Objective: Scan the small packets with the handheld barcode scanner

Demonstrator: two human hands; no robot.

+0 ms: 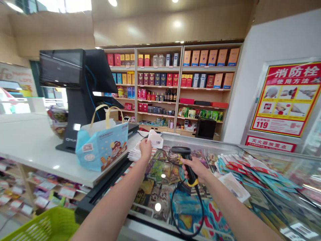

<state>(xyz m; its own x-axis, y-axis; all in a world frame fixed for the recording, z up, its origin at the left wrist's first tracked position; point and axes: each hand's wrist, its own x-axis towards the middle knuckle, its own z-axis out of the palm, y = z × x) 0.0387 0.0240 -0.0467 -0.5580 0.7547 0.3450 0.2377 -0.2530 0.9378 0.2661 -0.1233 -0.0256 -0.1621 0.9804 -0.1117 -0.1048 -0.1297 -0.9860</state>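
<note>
My left hand (145,149) pinches a small white packet (155,139) with a barcode-like dark patch, held above the glass counter. Beneath and beside that hand lies a stack of white packets (135,153). In my right hand (195,169) is a black barcode scanner (185,157) with a yellow base to its grip, its head tilted toward the left. A black cable (202,211) loops down from the scanner's handle over the glass. To the right of that hand, a white packet (234,186) rests on the counter near a fanned pile of blue, red and white packets (250,170).
On the left counter stand a blue paper bag (101,145) with yellow handles and a black checkout terminal (75,97). A lime-green basket (47,224) is at the lower left. Shelves of boxes and bottles (157,79) line the back wall. Colourful snack packs (170,170) show through the glass.
</note>
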